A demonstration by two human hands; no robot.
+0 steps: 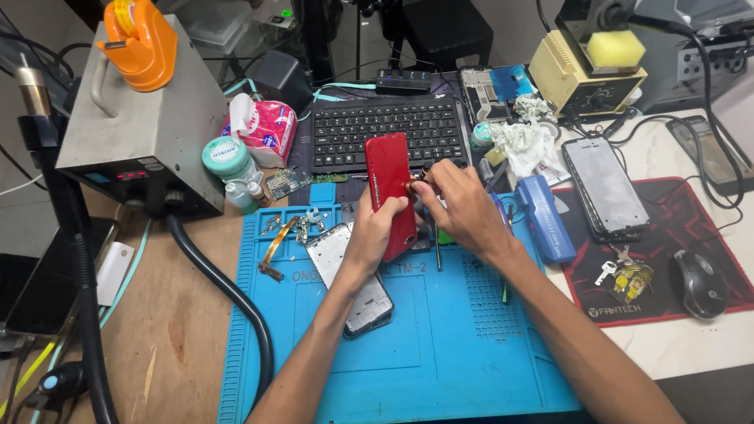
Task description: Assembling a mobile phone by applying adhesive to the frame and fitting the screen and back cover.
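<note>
My left hand [374, 232] grips a red phone body [389, 179], holding it upright on its edge above the blue work mat [440, 353]. My right hand [462, 206] pinches a small dark-tipped tool against the phone's right side, near the middle. Under my left wrist a silver phone frame [334, 250] lies flat on the mat. A gold flex strip [275, 250] and small loose parts lie to its left.
A black keyboard [385, 129] sits behind the mat. A grey hot-air station [141, 118] with its black hose [228, 290] stands at the left. At the right lie a blue tool [546, 216], a dark phone [605, 188], keys [624, 276] and a mouse [700, 283] on a red pad.
</note>
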